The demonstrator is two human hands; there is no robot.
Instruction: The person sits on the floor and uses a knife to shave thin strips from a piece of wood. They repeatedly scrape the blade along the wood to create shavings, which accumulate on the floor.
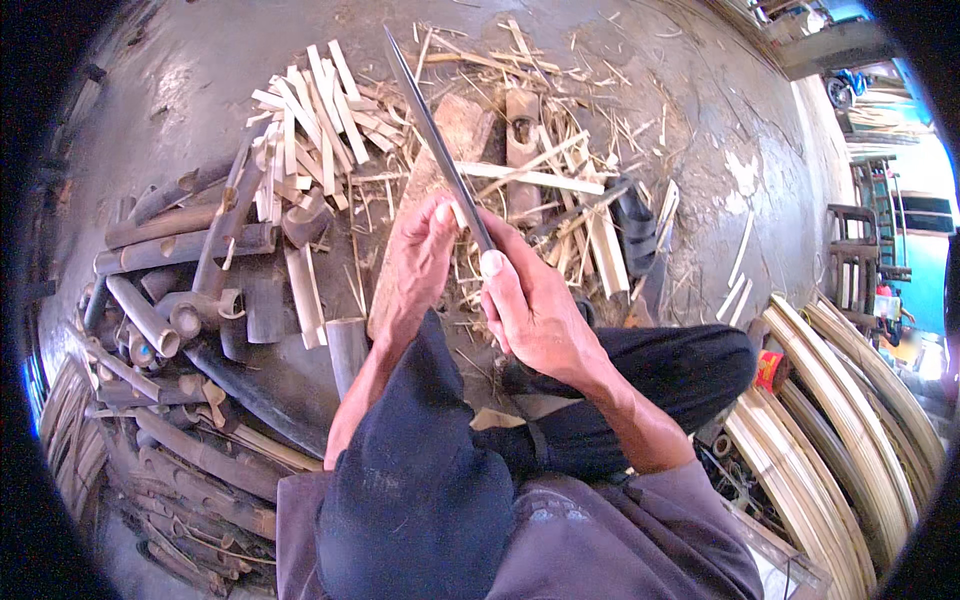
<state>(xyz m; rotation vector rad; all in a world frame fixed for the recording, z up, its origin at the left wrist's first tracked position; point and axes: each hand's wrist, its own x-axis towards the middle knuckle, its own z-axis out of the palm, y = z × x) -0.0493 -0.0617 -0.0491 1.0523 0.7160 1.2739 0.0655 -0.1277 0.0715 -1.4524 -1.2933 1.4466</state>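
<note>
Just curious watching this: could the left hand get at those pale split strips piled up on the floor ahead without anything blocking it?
Probably yes. The left hand is pinched on the long dark blade, so it would have to let go first; the pale strips lie open on the floor beyond it, with only loose shavings nearby.

Heap of bamboo tube offcuts [170, 300], pale split slats [310, 120], long bamboo strips [850, 430], wooden block [440, 150]

Both forearms come up from the bottom edge and meet in the middle. The left hand [418, 262] is stretched long, fingers pointing away from the body and pressed together, thumb tip up top. The right hand [530, 305] sits just beside it, curled into a grip (thumbnail facing up), wrist bent a bit inward. Sleeves pushed back at the elbows, legs crossed underneath.
</note>
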